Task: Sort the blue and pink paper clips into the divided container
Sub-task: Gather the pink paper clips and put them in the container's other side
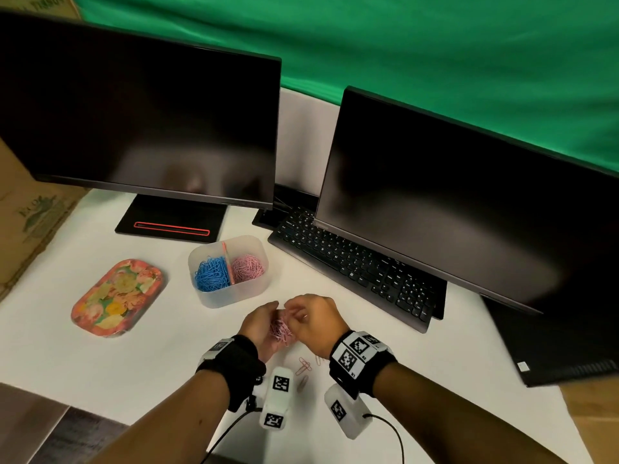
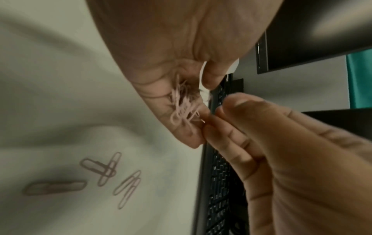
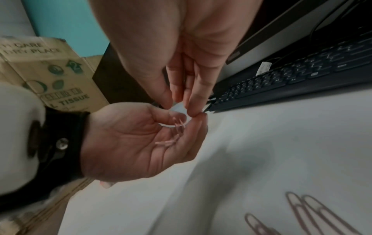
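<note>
The clear divided container (image 1: 234, 298) stands on the white table, with blue paper clips (image 1: 211, 274) in its left half and pink paper clips (image 1: 248, 267) in its right half. Just in front of it, my left hand (image 1: 272, 314) is cupped palm up around a bunch of pink clips (image 1: 282, 329) (image 2: 182, 109) (image 3: 171, 140). My right hand (image 1: 296, 309) (image 3: 179, 105) reaches down over that palm, fingers fairly straight, its fingertips (image 2: 218, 114) against the left fingertips. No clip shows between its thumb and fingers. A few loose pink clips (image 1: 304, 366) (image 2: 108, 171) lie on the table below my wrists.
A black keyboard (image 1: 355, 262) and two dark monitors (image 1: 469, 212) stand close on the right and behind. The left monitor's base (image 1: 170, 222) is behind the container. A floral tray (image 1: 117, 298) lies to the left, and a cardboard box (image 1: 30, 226) stands at the table's left edge.
</note>
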The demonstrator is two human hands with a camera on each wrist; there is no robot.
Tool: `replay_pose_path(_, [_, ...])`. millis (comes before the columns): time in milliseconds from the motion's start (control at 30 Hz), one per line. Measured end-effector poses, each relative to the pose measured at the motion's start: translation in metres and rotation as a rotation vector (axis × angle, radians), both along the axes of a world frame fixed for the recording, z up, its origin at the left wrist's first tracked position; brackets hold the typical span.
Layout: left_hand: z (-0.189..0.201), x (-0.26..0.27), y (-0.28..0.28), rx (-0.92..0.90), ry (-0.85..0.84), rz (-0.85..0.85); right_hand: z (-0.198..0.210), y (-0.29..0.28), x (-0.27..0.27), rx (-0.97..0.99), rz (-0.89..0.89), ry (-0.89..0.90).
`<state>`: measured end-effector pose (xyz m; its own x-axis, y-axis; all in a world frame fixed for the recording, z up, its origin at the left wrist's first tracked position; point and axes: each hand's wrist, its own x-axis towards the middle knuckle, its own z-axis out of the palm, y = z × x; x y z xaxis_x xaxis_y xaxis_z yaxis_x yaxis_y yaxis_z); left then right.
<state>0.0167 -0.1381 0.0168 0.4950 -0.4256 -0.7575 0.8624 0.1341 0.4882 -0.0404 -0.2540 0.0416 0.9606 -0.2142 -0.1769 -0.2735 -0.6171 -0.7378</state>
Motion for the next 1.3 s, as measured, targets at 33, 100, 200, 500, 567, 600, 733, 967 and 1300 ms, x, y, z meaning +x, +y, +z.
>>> replay_pose_path(33, [0.003,0.003,0.0,-0.007,0.011,0.009,0.003,-0.002,0.001,0.022,-0.02,-0.023])
replay_pose_path(100, [0.009,0.01,0.001,-0.039,0.038,0.06,0.012,-0.01,0.004,0.049,-0.081,-0.096])
replay_pose_path(200, [0.022,0.029,0.006,-0.075,0.015,0.148,0.02,-0.03,0.002,0.048,-0.22,-0.154])
replay_pose_path(500, [0.035,0.104,0.01,0.087,-0.207,0.329,-0.011,-0.065,-0.034,-0.068,-0.246,0.102])
replay_pose_path(567, [0.039,0.107,0.006,0.175,-0.263,0.318,-0.024,-0.062,-0.04,-0.126,-0.155,0.209])
replay_pose_path(600, [0.039,0.108,0.004,0.207,-0.277,0.303,-0.028,-0.059,-0.044,-0.172,-0.113,0.26])
replay_pose_path(733, [0.038,0.11,0.0,0.292,-0.343,0.162,-0.045,-0.036,-0.065,-0.261,0.019,0.373])
replay_pose_path(967, [0.029,0.048,0.008,0.506,-1.114,-0.599,-0.074,-0.001,-0.088,-0.403,0.299,0.264])
replay_pose_path(1300, [-0.041,-0.009,0.03,0.867,-1.297,-1.387,-0.065,-0.026,-0.082,-0.251,-0.016,0.364])
